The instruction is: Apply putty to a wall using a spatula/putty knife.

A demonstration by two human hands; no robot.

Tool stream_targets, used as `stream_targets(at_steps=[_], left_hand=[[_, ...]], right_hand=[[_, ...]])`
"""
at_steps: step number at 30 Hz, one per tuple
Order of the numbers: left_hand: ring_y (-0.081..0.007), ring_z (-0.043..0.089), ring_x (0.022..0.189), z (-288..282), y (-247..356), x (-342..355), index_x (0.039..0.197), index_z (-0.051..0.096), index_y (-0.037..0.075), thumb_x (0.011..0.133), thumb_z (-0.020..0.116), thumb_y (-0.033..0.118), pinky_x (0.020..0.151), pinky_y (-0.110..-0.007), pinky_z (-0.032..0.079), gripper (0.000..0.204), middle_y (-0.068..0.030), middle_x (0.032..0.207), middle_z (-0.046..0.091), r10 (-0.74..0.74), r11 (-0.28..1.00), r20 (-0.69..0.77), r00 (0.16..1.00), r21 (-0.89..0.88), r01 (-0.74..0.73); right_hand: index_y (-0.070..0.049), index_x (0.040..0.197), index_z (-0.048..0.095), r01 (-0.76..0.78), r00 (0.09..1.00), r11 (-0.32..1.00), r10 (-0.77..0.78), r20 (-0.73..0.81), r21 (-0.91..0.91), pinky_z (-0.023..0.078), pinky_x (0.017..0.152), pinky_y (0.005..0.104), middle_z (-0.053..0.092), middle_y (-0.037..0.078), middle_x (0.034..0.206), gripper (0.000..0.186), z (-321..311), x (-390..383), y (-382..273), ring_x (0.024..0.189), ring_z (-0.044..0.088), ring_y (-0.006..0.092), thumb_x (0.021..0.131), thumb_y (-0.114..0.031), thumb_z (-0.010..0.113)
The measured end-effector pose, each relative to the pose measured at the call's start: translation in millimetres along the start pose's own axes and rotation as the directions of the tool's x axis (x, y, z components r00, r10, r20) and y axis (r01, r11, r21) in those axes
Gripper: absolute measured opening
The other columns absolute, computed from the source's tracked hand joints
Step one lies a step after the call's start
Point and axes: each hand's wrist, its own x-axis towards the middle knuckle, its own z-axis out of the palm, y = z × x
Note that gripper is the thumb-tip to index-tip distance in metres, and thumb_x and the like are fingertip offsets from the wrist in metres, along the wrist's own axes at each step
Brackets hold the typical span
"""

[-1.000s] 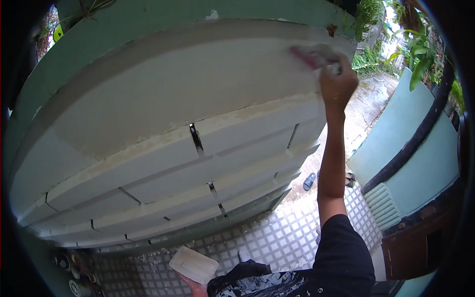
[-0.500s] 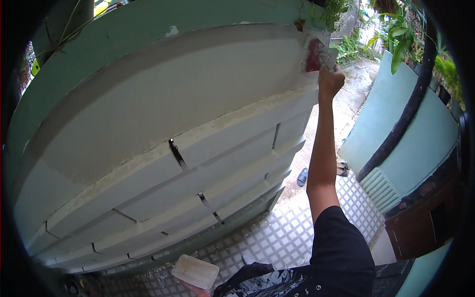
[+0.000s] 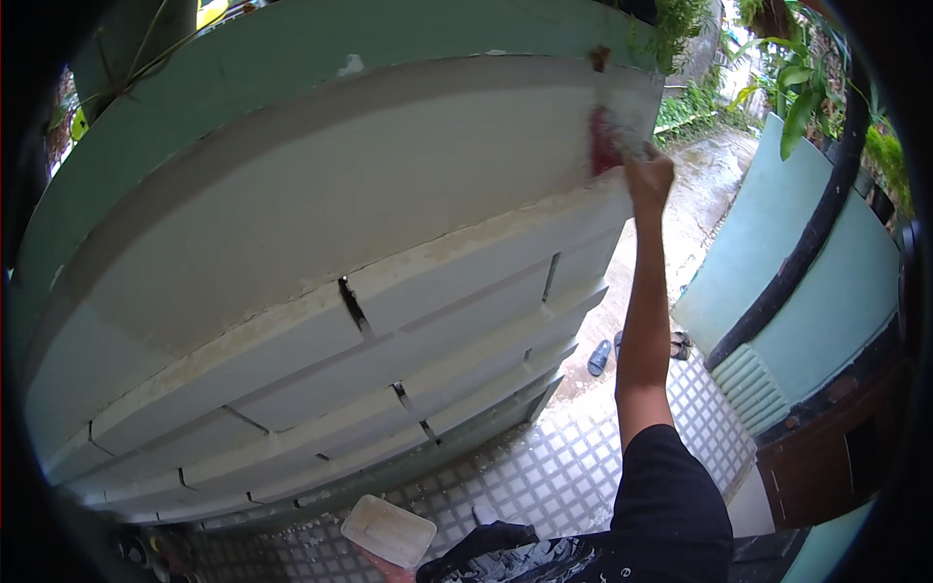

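Note:
My right arm is stretched out and up to the far right end of the whitish wall panel (image 3: 369, 185). In my closed right hand (image 3: 649, 183) is a red putty scraper (image 3: 604, 144), its face smeared with white putty and laid against the panel; motion blurs it slightly. Low in the view, my left hand (image 3: 387, 568) holds a pale rectangular plastic tub (image 3: 389, 531) from beneath. Most of that hand is hidden by the tub and the frame's edge.
Stepped white wall courses (image 3: 321, 374) with dark gaps run below the panel, and a green band (image 3: 428, 34) curves above. Slippers (image 3: 600, 359) lie on the patterned tile floor (image 3: 544, 486). Leafy plants (image 3: 795, 92) hang by a light green wall (image 3: 807, 233) at right.
The scraper and my right hand have moved a little down along the panel, and the scraper has shifted slightly left. The view has tilted slightly. My left hand still holds the tub.

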Motion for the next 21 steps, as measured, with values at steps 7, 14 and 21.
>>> stream_targets(at_steps=[7, 14, 21], left_hand=[[-0.0302, 0.054, 0.116, -4.8, -5.3, -6.9, 0.138, 0.041, 0.021, 0.087, 0.032, 0.070, 0.095, -0.053, 0.047, 0.071, -0.0047, 0.133, 0.051, -0.001, 1.000, -0.023, 1.000, -0.030, 0.000], [-0.0302, 0.055, 0.115, -1.4, -10.9, -7.0, 0.138, 0.041, 0.021, 0.087, 0.031, 0.070, 0.095, -0.053, 0.047, 0.071, -0.0048, 0.132, 0.051, -0.046, 0.999, -0.023, 0.999, 0.001, 0.046], [-0.0301, 0.055, 0.115, 1.9, -16.6, -5.8, 0.138, 0.041, 0.021, 0.087, 0.031, 0.071, 0.095, -0.053, 0.047, 0.072, -0.0049, 0.132, 0.051, -0.100, 0.995, -0.017, 0.995, 0.022, 0.100]], right_hand=[[-0.004, 0.090, 0.072, -0.375, 0.850, 0.904, 0.248, -0.465, -0.205, 0.051, 0.072, 0.0437, 0.070, 0.016, 0.081, 0.031, -34.3, 23.7, 68.0, 0.078, 0.068, 0.0337, 0.071, -0.028, 0.072], [0.002, 0.094, 0.069, 0.091, 0.991, 0.996, -0.089, -0.102, 0.017, 0.048, 0.063, 0.0354, 0.067, 0.019, 0.074, 0.034, -31.2, -21.2, -33.4, 0.068, 0.066, 0.0258, 0.080, -0.029, 0.070], [0.001, 0.098, 0.067, 0.107, 0.994, 0.969, -0.109, 0.003, -0.222, 0.051, 0.068, 0.0388, 0.066, 0.023, 0.078, 0.038, -4.1, -58.1, -93.2, 0.073, 0.067, 0.0347, 0.076, -0.029, 0.071]])
